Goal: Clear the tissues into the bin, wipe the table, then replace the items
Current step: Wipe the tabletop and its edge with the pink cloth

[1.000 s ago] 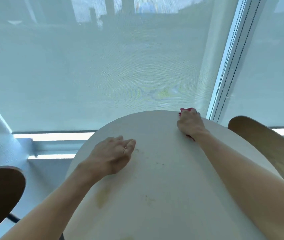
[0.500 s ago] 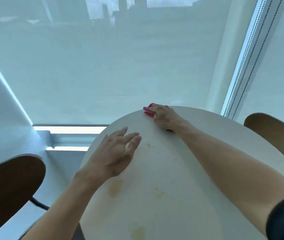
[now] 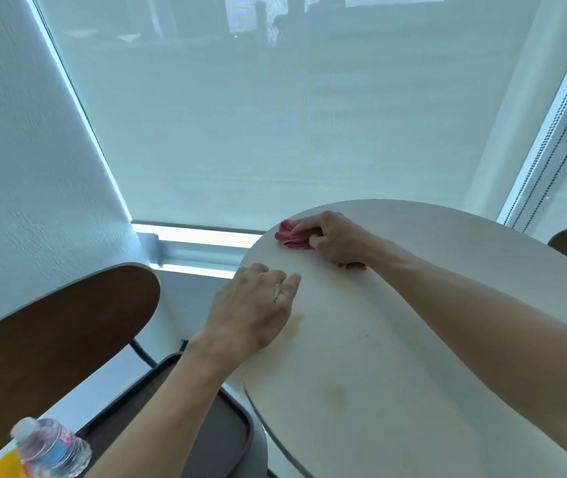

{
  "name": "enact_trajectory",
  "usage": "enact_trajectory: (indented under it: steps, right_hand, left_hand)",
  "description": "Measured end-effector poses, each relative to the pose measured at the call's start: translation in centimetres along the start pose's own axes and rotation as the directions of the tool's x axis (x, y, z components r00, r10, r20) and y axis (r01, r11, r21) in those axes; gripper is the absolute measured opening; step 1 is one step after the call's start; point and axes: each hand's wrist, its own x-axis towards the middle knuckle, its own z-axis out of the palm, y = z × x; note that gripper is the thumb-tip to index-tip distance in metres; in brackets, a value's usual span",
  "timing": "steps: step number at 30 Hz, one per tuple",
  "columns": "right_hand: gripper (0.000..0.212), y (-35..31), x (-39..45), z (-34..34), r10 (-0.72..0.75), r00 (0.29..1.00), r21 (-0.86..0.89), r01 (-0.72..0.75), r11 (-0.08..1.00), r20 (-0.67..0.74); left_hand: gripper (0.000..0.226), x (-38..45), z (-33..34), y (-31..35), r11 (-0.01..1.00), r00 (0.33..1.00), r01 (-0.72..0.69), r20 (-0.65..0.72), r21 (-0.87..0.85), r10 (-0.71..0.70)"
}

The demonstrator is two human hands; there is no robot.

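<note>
While right hand (image 3: 335,241) grips cloth (image 3: 290,236) (mostly hidden), left hand (image 3: 254,312) flat, fingers spread.

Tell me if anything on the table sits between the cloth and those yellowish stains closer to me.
Only the left hand, resting flat at the table's left edge beside the upper stain. The red cloth under the right hand otherwise has bare tabletop to the lower stain.
</note>
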Motion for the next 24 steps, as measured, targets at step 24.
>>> enact_trajectory:
  steps: [24]
  right_hand:
    - [0.045, 9.1, -13.7, -9.6, 0.471, 0.8, 0.214, -0.42, 0.882, -0.372]
  left_hand:
    - [0.052, -5.2, 3.4, -0.3, 0.926, 0.946, -0.141, -0.324, -0.35, 0.022]
